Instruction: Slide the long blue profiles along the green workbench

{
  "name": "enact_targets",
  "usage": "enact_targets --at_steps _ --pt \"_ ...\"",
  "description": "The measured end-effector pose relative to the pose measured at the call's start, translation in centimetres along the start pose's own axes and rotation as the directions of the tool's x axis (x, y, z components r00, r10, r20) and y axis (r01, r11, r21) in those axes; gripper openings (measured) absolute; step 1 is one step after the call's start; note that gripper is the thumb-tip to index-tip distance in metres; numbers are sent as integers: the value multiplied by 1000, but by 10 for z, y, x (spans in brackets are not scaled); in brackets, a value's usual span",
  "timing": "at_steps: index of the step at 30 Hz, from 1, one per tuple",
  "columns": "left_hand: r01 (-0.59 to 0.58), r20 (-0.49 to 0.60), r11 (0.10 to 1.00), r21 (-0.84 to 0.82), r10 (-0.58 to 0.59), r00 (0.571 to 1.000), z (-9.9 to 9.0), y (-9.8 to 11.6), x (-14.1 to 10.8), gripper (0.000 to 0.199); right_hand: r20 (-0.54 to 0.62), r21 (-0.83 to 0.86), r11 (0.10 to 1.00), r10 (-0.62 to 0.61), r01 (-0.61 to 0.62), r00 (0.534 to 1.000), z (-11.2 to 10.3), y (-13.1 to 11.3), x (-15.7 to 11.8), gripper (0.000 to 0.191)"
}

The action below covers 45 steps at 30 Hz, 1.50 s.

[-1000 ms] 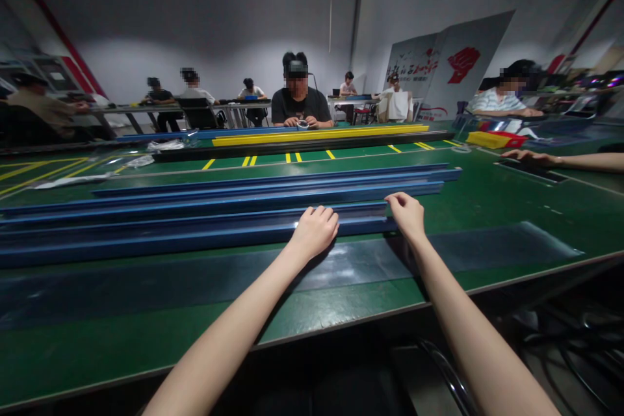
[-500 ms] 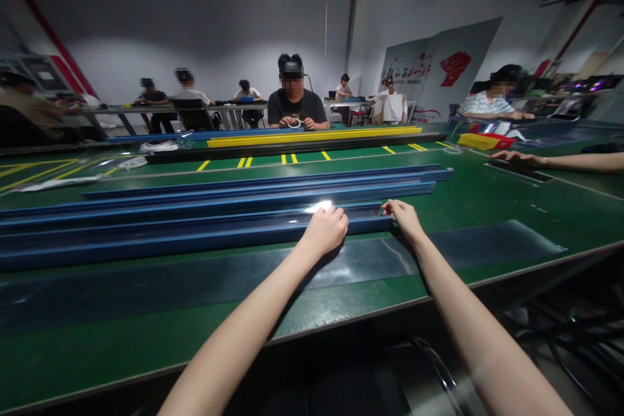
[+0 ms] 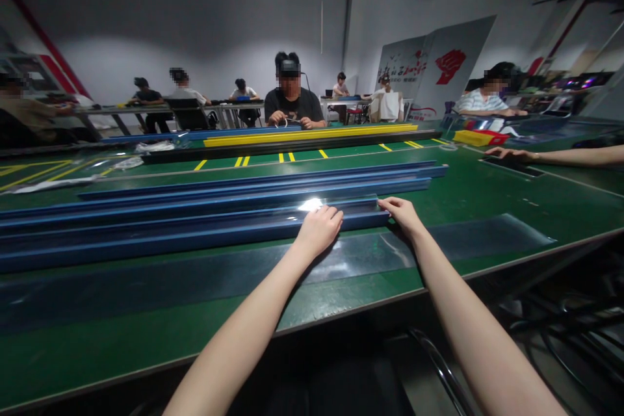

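Note:
A long blue channel (image 3: 195,234), nearest of several blue rails, lies across the green table with clear film (image 3: 292,214) along its inside. My left hand (image 3: 322,229) is closed over the channel's front wall near its right part; what its curled fingers hold is hidden. At the channel's right end my right hand (image 3: 400,213) pinches with thumb and fingertips at the end of the film, as far as I can tell. A wide transparent strip (image 3: 185,283) lies flat on the table in front of the channel, under both forearms.
More blue rails (image 3: 263,185) lie behind. Beyond them are yellow (image 3: 312,135) and black rails. A co-worker sits across the table. From the right, another person's hand (image 3: 509,155) rests on a dark flat object (image 3: 514,168). A yellow and red tray (image 3: 480,137) stands at the back right.
The whole view has shifted slightly. My right hand's fingertips are a little closer to the channel's end; my left hand keeps about the same place on it.

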State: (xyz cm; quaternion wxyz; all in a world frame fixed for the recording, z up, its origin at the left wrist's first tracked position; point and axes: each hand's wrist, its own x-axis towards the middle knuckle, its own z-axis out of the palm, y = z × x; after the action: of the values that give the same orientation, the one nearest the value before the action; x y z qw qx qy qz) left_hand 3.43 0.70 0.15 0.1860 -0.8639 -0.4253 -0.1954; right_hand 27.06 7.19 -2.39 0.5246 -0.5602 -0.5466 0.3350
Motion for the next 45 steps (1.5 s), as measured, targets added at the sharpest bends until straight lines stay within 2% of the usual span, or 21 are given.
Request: enact_targets --at_steps 6,11,14,26,36,45 --pt "12 6 1000 -25 -12 1000 -3 -6 -5 20 -7 16 1000 -20 20 1000 -2 3 1 34" --pt "167 13 986 12 -167 986 -8 -5 -7 24 -6 39 999 -17 17 1000 -5 5 0 28" --pt "206 30 978 24 -206 978 -8 -4 -7 25 -17 38 999 -3 4 1000 -5 6 -1 26" --pt "149 52 987 53 -152 987 -4 -6 -6 30 -53 -44 999 -5 3 999 1 4 0 34" --pt "132 61 990 40 -134 989 -4 -9 -7 30 -33 -14 1000 -26 25 999 0 8 1 41" --pt "138 67 990 30 -140 988 -3 -9 -6 30 -26 -81 997 -15 13 1000 -2 13 4 38"
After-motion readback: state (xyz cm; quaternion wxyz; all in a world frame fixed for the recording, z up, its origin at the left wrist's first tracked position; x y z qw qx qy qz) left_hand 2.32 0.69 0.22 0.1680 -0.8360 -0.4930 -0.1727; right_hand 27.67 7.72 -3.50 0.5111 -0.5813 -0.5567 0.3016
